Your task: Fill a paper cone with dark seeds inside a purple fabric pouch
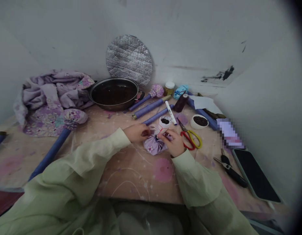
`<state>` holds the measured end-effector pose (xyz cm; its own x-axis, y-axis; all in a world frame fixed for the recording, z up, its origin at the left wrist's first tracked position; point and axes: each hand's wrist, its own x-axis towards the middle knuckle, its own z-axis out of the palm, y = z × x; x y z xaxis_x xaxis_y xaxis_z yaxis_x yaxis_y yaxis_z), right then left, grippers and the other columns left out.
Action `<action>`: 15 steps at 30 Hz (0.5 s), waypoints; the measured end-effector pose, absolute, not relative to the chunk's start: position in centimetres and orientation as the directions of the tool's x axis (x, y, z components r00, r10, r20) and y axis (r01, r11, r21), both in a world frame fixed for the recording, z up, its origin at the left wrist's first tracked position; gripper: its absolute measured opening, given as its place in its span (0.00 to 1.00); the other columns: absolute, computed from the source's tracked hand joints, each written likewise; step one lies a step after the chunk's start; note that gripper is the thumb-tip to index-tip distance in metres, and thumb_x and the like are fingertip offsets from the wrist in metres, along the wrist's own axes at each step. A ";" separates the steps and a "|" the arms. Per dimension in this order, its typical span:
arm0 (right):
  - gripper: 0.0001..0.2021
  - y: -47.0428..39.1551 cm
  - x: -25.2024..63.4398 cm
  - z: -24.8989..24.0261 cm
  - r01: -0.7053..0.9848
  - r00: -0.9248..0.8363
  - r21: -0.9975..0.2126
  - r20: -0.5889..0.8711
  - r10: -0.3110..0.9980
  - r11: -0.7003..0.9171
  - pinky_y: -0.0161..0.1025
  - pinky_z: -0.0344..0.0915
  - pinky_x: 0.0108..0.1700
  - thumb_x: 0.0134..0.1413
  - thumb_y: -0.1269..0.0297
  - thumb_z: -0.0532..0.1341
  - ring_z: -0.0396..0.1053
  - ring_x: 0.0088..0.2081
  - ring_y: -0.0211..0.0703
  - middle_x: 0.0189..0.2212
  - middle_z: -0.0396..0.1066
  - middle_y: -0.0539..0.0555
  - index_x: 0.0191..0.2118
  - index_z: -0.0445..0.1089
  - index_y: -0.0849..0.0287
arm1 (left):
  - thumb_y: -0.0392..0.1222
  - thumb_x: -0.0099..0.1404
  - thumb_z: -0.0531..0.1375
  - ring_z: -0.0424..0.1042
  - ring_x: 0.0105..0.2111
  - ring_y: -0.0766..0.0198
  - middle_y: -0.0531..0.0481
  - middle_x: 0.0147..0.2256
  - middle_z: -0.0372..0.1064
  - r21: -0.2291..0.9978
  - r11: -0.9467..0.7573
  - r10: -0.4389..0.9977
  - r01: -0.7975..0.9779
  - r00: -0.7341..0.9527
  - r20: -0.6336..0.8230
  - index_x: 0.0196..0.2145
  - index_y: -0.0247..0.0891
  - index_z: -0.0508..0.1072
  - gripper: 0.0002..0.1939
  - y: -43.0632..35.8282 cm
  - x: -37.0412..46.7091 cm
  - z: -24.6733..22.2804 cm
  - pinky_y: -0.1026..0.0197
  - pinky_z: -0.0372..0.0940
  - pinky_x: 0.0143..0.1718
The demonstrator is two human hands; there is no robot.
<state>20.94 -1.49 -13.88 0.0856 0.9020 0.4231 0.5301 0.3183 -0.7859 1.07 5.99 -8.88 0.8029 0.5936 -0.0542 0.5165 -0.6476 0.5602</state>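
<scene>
In the middle of the table a purple floral cloth bundle (154,146) is gathered under a small white cup (163,121) with dark bits inside. A thin red string (162,130) runs around the cup's lower part. My right hand (175,142) pinches the gathered neck of the bundle from the right, thumb and fingers together. At the left side of the bundle, my left hand (137,133) has its fingers curled together; whatever lies between them is hidden. Red-and-yellow-handled scissors (190,137) lie partly open just right of my right hand.
Behind are a white marker (171,112), a dark thread spool (180,103), blue-wrapped sticks (151,107) and a wide black pan (114,107). A white bowl of dark bits (199,122), pliers (230,171) and a phone (256,174) sit right. Floral cloth (47,114) is heaped left.
</scene>
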 end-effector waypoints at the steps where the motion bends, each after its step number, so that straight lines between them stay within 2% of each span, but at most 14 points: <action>1: 0.09 -1.5 20.9 -13.9 0.528 0.086 -0.786 0.425 0.901 0.321 0.45 0.67 0.43 0.49 0.58 0.64 0.71 0.38 0.48 0.32 0.75 0.56 0.35 0.76 0.56 | 0.37 0.55 0.61 0.68 0.32 0.63 0.48 0.33 0.71 0.515 -0.682 0.583 0.519 0.812 -0.046 0.34 0.35 0.74 0.08 5.9 0.7 -9.4 0.63 0.62 0.36; 3: 0.09 -1.5 20.9 -13.8 0.525 0.087 -0.786 0.431 0.898 0.327 0.45 0.67 0.42 0.49 0.58 0.64 0.71 0.37 0.48 0.31 0.75 0.55 0.35 0.76 0.56 | 0.36 0.54 0.63 0.69 0.35 0.62 0.46 0.35 0.72 0.478 -0.720 0.574 0.504 0.819 0.001 0.34 0.35 0.74 0.08 5.6 0.2 -10.3 0.63 0.63 0.38; 6: 0.09 -1.6 20.9 -13.8 0.521 0.086 -0.785 0.440 0.894 0.336 0.45 0.67 0.41 0.49 0.59 0.64 0.71 0.36 0.48 0.30 0.75 0.55 0.34 0.76 0.56 | 0.35 0.59 0.59 0.70 0.35 0.62 0.47 0.34 0.71 0.417 -0.774 0.554 0.477 0.828 0.081 0.34 0.36 0.74 0.05 5.1 -0.2 -11.3 0.63 0.63 0.38; 10: 0.09 -1.6 20.9 -13.8 0.518 0.085 -0.783 0.448 0.890 0.345 0.45 0.67 0.40 0.49 0.59 0.64 0.71 0.36 0.48 0.29 0.75 0.56 0.35 0.76 0.58 | 0.38 0.63 0.54 0.70 0.34 0.63 0.46 0.33 0.71 0.325 -0.827 0.542 0.458 0.802 0.250 0.33 0.37 0.73 0.08 4.3 -0.5 -12.3 0.62 0.63 0.38; 13: 0.10 -1.6 21.0 -13.8 0.517 0.082 -0.782 0.451 0.889 0.348 0.44 0.67 0.40 0.49 0.58 0.64 0.71 0.36 0.48 0.29 0.75 0.56 0.35 0.76 0.58 | 0.40 0.64 0.53 0.69 0.33 0.63 0.45 0.31 0.71 0.336 -0.823 0.563 0.457 0.737 0.375 0.31 0.36 0.72 0.10 3.7 -0.5 -12.9 0.61 0.64 0.38; 15: 0.10 -1.6 21.0 -13.8 0.518 0.083 -0.781 0.451 0.889 0.348 0.44 0.67 0.40 0.49 0.58 0.64 0.71 0.36 0.47 0.29 0.75 0.56 0.35 0.76 0.58 | 0.40 0.64 0.53 0.69 0.33 0.63 0.45 0.30 0.71 0.365 -0.818 0.570 0.445 0.713 0.409 0.30 0.37 0.71 0.10 3.4 -0.5 -13.1 0.61 0.64 0.39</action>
<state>21.02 -1.63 -13.77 0.0830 0.8886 0.4511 0.5181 0.3482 -0.7813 -0.53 3.35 -13.10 0.7126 0.5700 0.4089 0.4450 -0.8179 0.3647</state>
